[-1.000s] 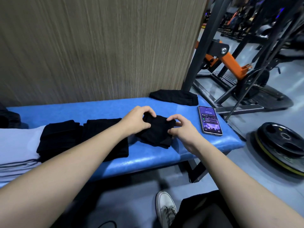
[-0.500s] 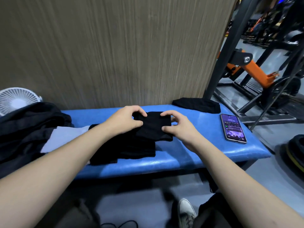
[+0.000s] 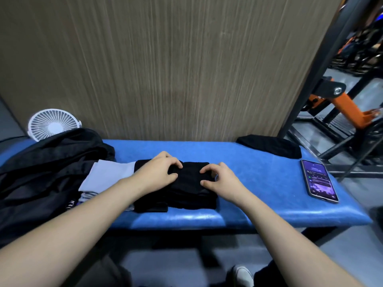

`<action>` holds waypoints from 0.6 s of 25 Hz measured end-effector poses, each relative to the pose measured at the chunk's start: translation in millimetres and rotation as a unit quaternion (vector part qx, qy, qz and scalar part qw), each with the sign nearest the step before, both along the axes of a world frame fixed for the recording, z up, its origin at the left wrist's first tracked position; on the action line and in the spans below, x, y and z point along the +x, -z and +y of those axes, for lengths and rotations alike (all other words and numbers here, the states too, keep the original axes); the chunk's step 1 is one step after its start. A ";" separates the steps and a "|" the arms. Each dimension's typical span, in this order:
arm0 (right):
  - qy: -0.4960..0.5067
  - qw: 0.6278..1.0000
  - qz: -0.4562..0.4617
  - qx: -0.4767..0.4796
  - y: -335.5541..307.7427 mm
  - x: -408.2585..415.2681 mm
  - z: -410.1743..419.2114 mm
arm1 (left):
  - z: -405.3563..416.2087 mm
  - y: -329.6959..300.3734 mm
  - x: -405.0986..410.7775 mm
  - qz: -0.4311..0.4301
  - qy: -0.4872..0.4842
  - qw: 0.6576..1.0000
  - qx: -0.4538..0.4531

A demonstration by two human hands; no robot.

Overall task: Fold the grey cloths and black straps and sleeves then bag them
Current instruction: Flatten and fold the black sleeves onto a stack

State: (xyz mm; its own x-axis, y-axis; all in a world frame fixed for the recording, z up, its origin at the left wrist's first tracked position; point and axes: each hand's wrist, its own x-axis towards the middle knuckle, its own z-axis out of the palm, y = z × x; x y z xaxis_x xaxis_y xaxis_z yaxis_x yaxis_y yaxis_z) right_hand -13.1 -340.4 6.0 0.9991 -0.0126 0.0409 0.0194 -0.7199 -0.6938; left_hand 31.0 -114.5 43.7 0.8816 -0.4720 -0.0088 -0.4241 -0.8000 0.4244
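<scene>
A folded black sleeve (image 3: 191, 172) lies on top of a stack of folded black pieces (image 3: 182, 198) in the middle of the blue bench (image 3: 259, 179). My left hand (image 3: 159, 170) rests on its left edge and my right hand (image 3: 221, 179) on its right edge, fingers curled onto the fabric. Folded grey cloths (image 3: 105, 177) lie just left of the stack. Another black piece (image 3: 269, 146) lies unfolded at the bench's far right. A big black bag (image 3: 41, 172) lies slumped on the left end.
A phone (image 3: 319, 181) with a lit screen lies near the bench's right end. A small white fan (image 3: 52, 124) stands behind the bag against the wooden wall. Gym frames with an orange part (image 3: 348, 106) stand to the right. My shoe (image 3: 242, 276) shows below.
Both hands carried the folded black sleeve to the left and set it on the stack of black pieces. My view swung left, bringing the bag and fan into sight.
</scene>
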 end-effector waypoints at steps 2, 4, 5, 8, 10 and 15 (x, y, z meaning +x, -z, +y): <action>0.005 1.000 -0.006 0.003 0.3 0.8 -4.6 | -1.9 0.8 1.8 -0.007 0.010 1.000 -0.015; 0.017 0.999 -0.003 0.035 0.2 1.8 -8.3 | -4.2 0.9 4.1 -0.018 0.008 0.999 -0.039; 0.015 0.999 -0.003 0.034 0.8 1.3 -8.6 | -5.4 1.3 5.3 -0.023 0.008 0.999 -0.043; -0.026 1.000 -0.005 -0.009 6.7 -2.6 -8.5 | -8.4 4.3 8.8 -0.034 0.019 0.999 0.024; -0.032 0.999 -0.009 0.009 6.0 -2.3 -16.8 | -11.1 1.3 12.7 -0.060 0.027 0.996 0.066; 0.035 0.998 -0.030 -0.041 -1.5 6.8 -86.3 | -44.7 -27.4 34.1 -0.145 0.021 0.989 0.010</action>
State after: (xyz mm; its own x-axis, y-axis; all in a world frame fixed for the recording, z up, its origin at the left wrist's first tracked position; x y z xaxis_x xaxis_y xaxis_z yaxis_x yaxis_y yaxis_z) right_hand -6.3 -426.7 7.5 0.9916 -0.0770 0.1037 0.0058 -0.7754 -0.6314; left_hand 65.1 -159.2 71.1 0.8284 -0.5098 0.2320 -0.5581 -0.7866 0.2644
